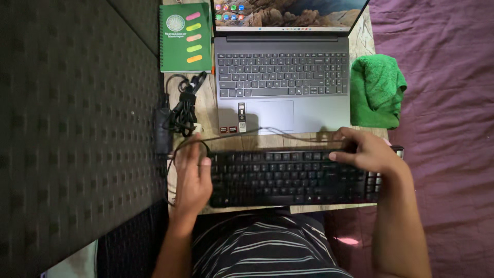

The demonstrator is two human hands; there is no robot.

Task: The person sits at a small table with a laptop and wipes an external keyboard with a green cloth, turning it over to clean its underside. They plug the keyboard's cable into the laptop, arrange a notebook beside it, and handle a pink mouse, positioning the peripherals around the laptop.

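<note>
Fingers of left hand (pixel 191 172) curled around left end of black keyboard (pixel 293 177), right hand (pixel 363 152) gripping its right end, thin cable (pixel 288 135) just beyond fingertips, grey laptop (pixel 283 87) farther out, bundled charger (pixel 177 116) beyond left fingers, green cloth (pixel 378 90) beyond right, green notebook (pixel 185 37) farthest

Both forearms are reaching forward from the bottom of the view, bare and slightly angled inward. The left hand (pixel 191 172) is lying palm down, fingers together and pointing ahead, thumb tucked toward the middle. The right hand (pixel 366 150) is bending at the wrist and turning leftward, its fingers curling and gripping, knuckles raised, thumb stretching out to the left.
</note>
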